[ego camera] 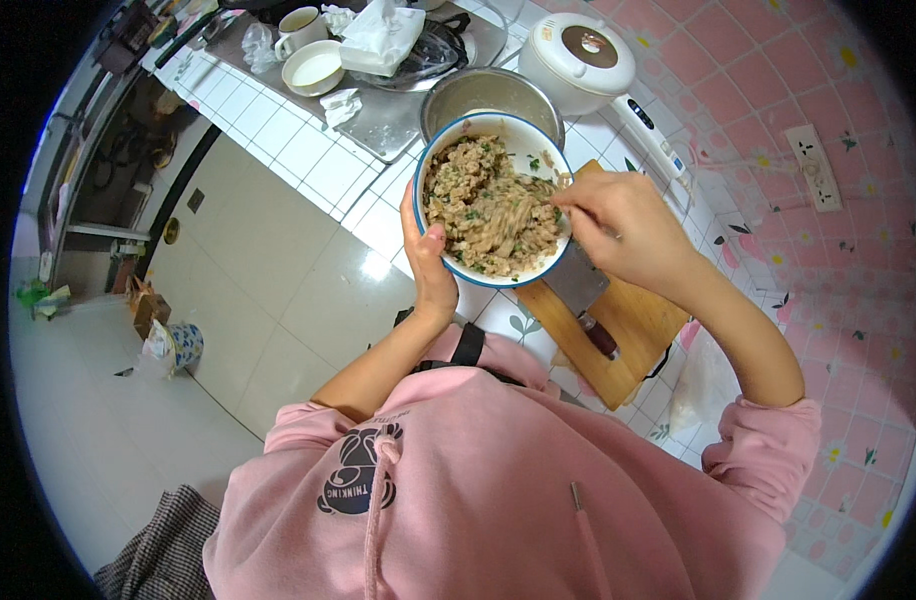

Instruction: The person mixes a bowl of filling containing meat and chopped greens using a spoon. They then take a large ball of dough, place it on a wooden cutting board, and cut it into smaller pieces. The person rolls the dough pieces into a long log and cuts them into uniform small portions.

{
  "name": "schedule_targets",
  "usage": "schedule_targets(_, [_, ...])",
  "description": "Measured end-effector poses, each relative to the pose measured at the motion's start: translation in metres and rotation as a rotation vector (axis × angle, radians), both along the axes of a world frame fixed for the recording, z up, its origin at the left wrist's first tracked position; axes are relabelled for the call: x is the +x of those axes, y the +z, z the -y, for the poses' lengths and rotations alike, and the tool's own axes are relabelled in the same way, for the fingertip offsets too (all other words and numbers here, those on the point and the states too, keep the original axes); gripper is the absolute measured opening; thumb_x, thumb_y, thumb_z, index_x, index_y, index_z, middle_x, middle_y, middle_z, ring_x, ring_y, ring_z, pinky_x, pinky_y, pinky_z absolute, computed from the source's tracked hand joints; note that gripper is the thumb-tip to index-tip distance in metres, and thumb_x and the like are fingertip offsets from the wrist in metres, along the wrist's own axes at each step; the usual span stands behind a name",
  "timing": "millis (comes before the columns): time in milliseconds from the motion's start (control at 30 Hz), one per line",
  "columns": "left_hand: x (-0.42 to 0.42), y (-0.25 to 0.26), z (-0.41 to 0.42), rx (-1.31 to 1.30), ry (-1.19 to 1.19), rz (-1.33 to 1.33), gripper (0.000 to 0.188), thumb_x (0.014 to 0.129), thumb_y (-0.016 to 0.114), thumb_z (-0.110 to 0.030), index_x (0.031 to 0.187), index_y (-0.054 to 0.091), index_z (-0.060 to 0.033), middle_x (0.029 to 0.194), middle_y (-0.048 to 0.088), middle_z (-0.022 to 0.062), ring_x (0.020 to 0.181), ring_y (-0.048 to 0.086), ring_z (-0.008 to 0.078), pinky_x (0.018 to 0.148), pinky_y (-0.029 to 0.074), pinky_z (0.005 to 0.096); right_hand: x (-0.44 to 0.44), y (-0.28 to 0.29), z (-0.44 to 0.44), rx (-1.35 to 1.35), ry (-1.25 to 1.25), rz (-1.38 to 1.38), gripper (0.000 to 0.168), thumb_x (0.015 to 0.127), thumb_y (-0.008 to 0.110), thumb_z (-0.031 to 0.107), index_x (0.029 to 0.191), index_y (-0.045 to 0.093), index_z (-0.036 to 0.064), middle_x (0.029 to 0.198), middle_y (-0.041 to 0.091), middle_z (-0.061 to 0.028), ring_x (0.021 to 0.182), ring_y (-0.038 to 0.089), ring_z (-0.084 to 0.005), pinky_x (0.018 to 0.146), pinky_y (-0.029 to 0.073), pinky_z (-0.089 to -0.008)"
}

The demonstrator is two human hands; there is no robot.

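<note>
A white bowl with a blue rim [469, 276] holds a minced filling [495, 206] flecked with chopped greens. My left hand [430, 259] grips the bowl's left side, its thumb at the rim. Over the bowl's right edge, my right hand [630, 225] has its fingers closed around a thin utensil, mostly hidden by the fingers; its kind cannot be told. Part of the filling near that hand is blurred. Behind the bowl stands a larger metal bowl [495, 86], partly covered by it.
A cleaver [578, 281] lies on a wooden cutting board [638, 322] at the right. A white rice cooker [578, 64] stands back right. A small white bowl [313, 69], a mug [302, 31] and a tissue pack [381, 37] are back left. A power socket [813, 166] is on the tiled wall.
</note>
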State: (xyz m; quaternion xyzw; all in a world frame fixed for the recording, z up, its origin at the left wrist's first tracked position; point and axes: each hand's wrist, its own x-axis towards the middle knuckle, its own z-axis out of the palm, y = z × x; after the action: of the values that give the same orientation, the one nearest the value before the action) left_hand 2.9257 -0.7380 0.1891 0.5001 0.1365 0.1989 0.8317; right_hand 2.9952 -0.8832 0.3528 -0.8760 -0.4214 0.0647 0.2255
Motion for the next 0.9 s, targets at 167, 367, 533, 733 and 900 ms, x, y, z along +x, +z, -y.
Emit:
schedule_targets(167, [0.001, 0.009, 0.001, 0.008, -0.018, 0.053, 0.074, 0.072, 0.039, -0.049, 0.120, 0.023, 0.0046, 0.116, 0.035, 0.0165, 0.107, 0.036, 0.0221, 0.091, 0.025, 0.0307, 0.009, 0.011, -0.009, -0.015, 0.147, 0.277, 0.017, 0.064, 0.051, -0.001, 0.080, 0.055, -0.001, 0.063, 0.050, -0.0130, 0.052, 0.051, -0.0268, 0.049, 0.040, -0.0352])
schedule_targets(367, [0.005, 0.024, 0.001, 0.131, -0.019, 0.108, 0.071, 0.072, 0.039, -0.045, 0.120, 0.024, 0.0048, 0.115, 0.037, 0.0166, 0.107, 0.036, 0.0219, 0.090, 0.027, 0.0304, 0.032, 0.003, -0.012, -0.407, 0.310, 0.205, 0.009, 0.063, 0.050, 0.000, 0.069, 0.056, -0.004, 0.054, 0.050, -0.0120, 0.050, 0.053, -0.0238, 0.048, 0.043, -0.0326])
schedule_targets(533, [-0.001, 0.012, 0.003, -0.153, -0.081, -0.016, 0.060, 0.072, 0.039, -0.039, 0.114, 0.030, 0.0029, 0.109, 0.041, 0.0140, 0.101, 0.041, 0.0211, 0.087, 0.030, 0.0293, 0.054, 0.001, -0.007, -0.345, -0.112, -0.682, 0.015, 0.070, 0.045, 0.003, 0.069, 0.058, -0.004, 0.055, 0.055, -0.0087, 0.046, 0.055, -0.0114, 0.044, 0.043, -0.0225])
schedule_targets(733, [0.004, 0.008, 0.002, -0.221, -0.033, -0.104, 0.049, 0.072, 0.042, -0.040, 0.103, 0.040, -0.0025, 0.099, 0.046, 0.0093, 0.091, 0.046, 0.0199, 0.082, 0.036, 0.0302, 0.051, -0.029, 0.013, 0.018, -0.450, -1.166, 0.014, 0.074, 0.045, 0.003, 0.074, 0.058, -0.003, 0.058, 0.057, -0.0070, 0.048, 0.055, -0.0092, 0.047, 0.046, -0.0179])
schedule_targets(900, [0.008, 0.012, 0.000, -0.210, -0.041, -0.075, 0.049, 0.072, 0.042, -0.041, 0.102, 0.040, -0.0023, 0.099, 0.046, 0.0101, 0.091, 0.046, 0.0207, 0.082, 0.036, 0.0307, 0.052, -0.030, 0.027, 0.141, -0.464, -1.184, 0.014, 0.074, 0.047, 0.006, 0.077, 0.056, -0.004, 0.063, 0.057, -0.0079, 0.052, 0.056, -0.0098, 0.048, 0.046, -0.0185])
